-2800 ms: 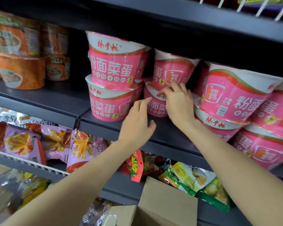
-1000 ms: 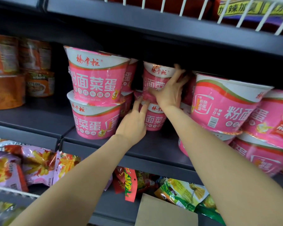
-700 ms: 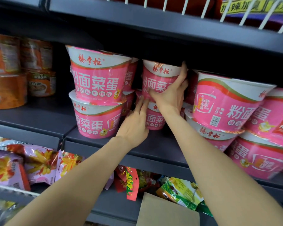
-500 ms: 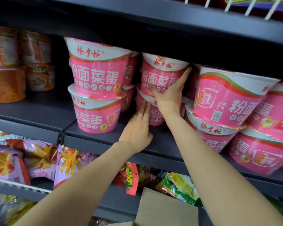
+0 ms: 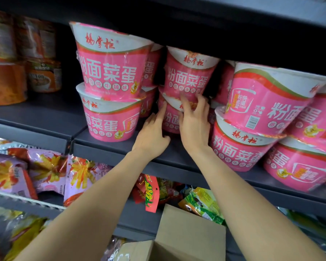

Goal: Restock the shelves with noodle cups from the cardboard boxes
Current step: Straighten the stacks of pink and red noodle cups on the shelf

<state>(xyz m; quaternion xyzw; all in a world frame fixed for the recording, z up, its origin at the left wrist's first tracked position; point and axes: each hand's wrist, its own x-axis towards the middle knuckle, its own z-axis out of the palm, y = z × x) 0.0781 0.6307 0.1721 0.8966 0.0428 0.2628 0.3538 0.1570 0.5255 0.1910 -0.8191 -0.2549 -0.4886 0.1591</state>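
Pink noodle cups stand two high on the dark shelf. In the middle stack, an upper cup sits on a lower cup. My left hand touches the lower cup's left side with straight fingers, the thumb near its base. My right hand lies over the front of that cup, its spread fingers curled onto the rim just under the upper cup. A cardboard box stands open below; its inside is hidden.
A left stack of pink cups and tilted right stacks flank the middle stack closely. Orange noodle cups sit far left. Snack bags fill the shelf below. The upper shelf hangs low over the cups.
My right hand has let go of the upper middle cup and dropped to the lower cup. The left hand stays at the lower cup's left side. The upper cup now faces front.
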